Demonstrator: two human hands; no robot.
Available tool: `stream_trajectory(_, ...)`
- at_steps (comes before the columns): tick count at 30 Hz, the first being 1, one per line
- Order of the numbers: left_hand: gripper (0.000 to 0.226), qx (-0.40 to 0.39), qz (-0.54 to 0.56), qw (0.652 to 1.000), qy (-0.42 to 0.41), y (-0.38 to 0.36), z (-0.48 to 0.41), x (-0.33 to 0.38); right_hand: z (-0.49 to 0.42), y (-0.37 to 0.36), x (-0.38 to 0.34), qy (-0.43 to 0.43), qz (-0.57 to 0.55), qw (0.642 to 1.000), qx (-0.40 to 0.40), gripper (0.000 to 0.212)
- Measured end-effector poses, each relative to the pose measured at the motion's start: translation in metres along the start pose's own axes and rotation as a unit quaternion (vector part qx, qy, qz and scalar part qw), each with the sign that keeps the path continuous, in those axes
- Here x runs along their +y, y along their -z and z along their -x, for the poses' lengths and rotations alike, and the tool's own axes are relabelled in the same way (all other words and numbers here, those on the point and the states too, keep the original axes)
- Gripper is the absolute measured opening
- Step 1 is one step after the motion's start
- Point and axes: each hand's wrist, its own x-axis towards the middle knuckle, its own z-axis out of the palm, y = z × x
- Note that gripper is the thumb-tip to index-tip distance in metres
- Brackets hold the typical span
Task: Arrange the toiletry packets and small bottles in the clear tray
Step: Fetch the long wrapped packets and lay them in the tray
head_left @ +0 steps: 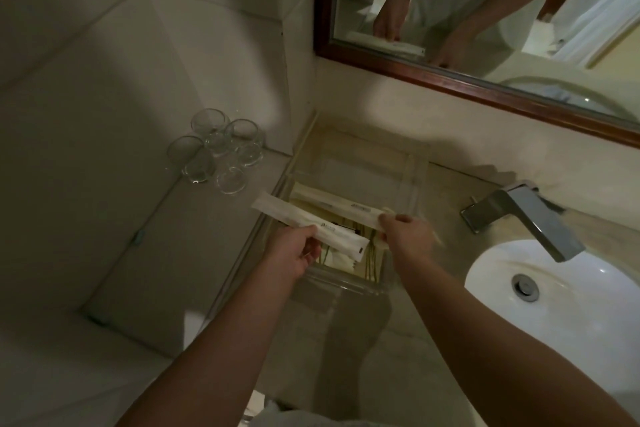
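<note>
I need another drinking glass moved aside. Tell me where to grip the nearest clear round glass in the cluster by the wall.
Grip the nearest clear round glass across its rim, coming from above and the sink side: it stands upright, other glasses crowd behind it.

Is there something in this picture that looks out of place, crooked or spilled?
Nothing is spilled or broken. The left hand holds one long white packet slanted, its far end sticking out past the clear tray's left edge. The right hand grips another long packet lying across the tray. The glasses stand together.
</note>
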Motion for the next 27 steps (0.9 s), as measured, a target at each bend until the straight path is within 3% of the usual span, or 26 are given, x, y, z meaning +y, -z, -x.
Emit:
stream_trajectory(3, 0.014, 0.006, 0.001, 1.000, 0.004, 0.002, -0.001, 0.000, -0.003, 0.000, 0.001, 0.021, 0.043, 0.999, 0.019, 0.031)
stream_trajectory(7, 0.013, 0.007, -0.003, 1.000, 0.001, 0.001, -0.002, 0.000, 0.001, 0.001, 0.003, 0.045, 0.099, 0.994, 0.024, 0.021)
stream_trajectory(14, 0.018, -0.001, -0.003, 1.000, -0.012, -0.003, -0.003, 0.000, 0.005, -0.002, 0.004, 0.098, 0.257, 0.959, 0.066, 0.024)
stream_trajectory(19, 0.016, -0.003, 0.021, 1.000, -0.014, -0.010, -0.002, 0.001, 0.009, -0.005, 0.005, 0.102, 0.242, 0.961, 0.083, 0.031)
stream_trajectory(23, 0.016, -0.012, 0.029, 0.999, -0.014, -0.019, -0.002, 0.003, 0.015, 0.002, 0.008, 0.113, 0.133, 0.982, 0.077, 0.029)
stream_trajectory(27, 0.014, -0.025, 0.028, 0.999, -0.011, -0.031, -0.003, 0.002, 0.028, 0.012, 0.017, 0.099, 0.101, 0.990, -0.011, 0.030)
